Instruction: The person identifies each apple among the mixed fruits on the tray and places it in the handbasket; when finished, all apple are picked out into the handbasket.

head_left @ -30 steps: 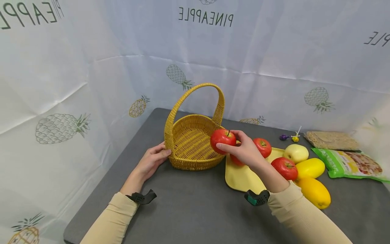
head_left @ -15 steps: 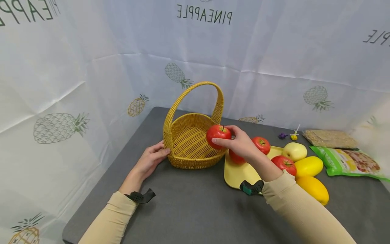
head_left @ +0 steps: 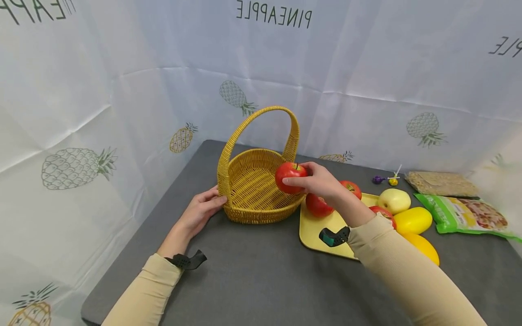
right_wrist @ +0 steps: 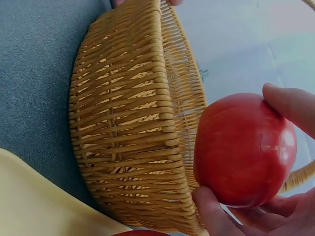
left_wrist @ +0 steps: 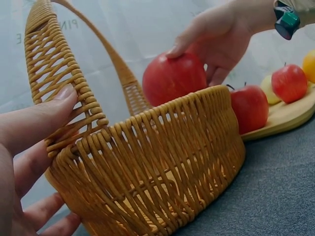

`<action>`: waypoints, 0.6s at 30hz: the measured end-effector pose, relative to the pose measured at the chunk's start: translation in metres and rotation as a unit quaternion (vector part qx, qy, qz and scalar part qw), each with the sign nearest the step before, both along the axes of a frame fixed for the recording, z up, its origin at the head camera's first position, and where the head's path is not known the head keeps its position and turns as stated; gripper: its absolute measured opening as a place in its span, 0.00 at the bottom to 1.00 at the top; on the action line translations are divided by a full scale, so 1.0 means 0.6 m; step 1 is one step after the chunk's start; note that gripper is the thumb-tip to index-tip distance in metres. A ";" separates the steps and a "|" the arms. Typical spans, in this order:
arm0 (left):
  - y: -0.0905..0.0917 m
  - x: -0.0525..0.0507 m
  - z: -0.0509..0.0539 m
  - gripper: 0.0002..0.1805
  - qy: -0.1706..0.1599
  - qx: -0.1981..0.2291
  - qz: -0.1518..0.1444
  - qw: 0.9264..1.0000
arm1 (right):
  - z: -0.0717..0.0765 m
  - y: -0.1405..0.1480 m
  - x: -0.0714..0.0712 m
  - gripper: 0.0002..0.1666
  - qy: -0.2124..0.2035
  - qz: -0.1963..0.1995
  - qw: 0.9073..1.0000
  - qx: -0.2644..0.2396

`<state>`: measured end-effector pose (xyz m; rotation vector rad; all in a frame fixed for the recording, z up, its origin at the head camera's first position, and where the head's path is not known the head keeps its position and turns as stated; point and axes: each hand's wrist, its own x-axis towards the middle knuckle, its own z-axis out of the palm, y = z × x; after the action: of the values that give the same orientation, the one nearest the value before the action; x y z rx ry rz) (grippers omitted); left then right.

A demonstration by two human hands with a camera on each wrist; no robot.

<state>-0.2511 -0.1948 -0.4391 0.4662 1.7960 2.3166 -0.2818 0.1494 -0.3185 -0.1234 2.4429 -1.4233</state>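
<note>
A yellow wicker basket (head_left: pixel 257 216) with a tall arched handle stands on the grey table. My left hand (head_left: pixel 201 210) holds it at the left foot of the handle, thumb on the weave (left_wrist: pixel 74 115). My right hand (head_left: pixel 324 183) grips a red apple (head_left: pixel 288 177) from the right, thumb and fingers around its sides. In the left wrist view this apple (left_wrist: pixel 172 78) shows above and behind the basket's rim. The right wrist view has the apple (right_wrist: pixel 243 152) beside the rim. Another red apple (head_left: pixel 318 207) sits on the yellow tray (head_left: pixel 320 237) beneath my right hand.
More red apples (head_left: pixel 352 186) lie on the tray, partly behind my right arm. A pale green fruit (head_left: pixel 394 200) and yellow oval fruits (head_left: pixel 413 220) are at the right. Beyond them are lollipops (head_left: pixel 393 182), a green packet (head_left: pixel 465 215) and a brown packet (head_left: pixel 442 184).
My right hand has carried the red apple a little left, to the basket's right side. My left hand has stayed at the handle's foot. The head view has tilted slightly.
</note>
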 end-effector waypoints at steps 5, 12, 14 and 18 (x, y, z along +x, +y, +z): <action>-0.003 0.000 0.004 0.14 -0.002 -0.004 -0.001 1.000 | -0.006 -0.009 -0.011 0.52 -0.021 0.006 1.000 -0.021; 0.001 0.001 0.005 0.08 0.004 -0.005 -0.003 1.000 | -0.012 -0.018 -0.027 0.51 -0.027 0.004 0.999 -0.021; 0.002 0.002 0.005 0.07 0.004 -0.003 -0.004 1.000 | -0.013 -0.021 -0.032 0.49 -0.029 0.007 0.999 -0.018; 0.000 0.004 0.006 0.07 0.004 0.003 -0.005 1.000 | -0.011 -0.029 -0.041 0.47 -0.035 0.012 0.999 -0.011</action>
<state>-0.2487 -0.1949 -0.4357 0.4866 1.7870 2.3163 -0.3066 0.1320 -0.3253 -0.1056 2.3628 -1.4215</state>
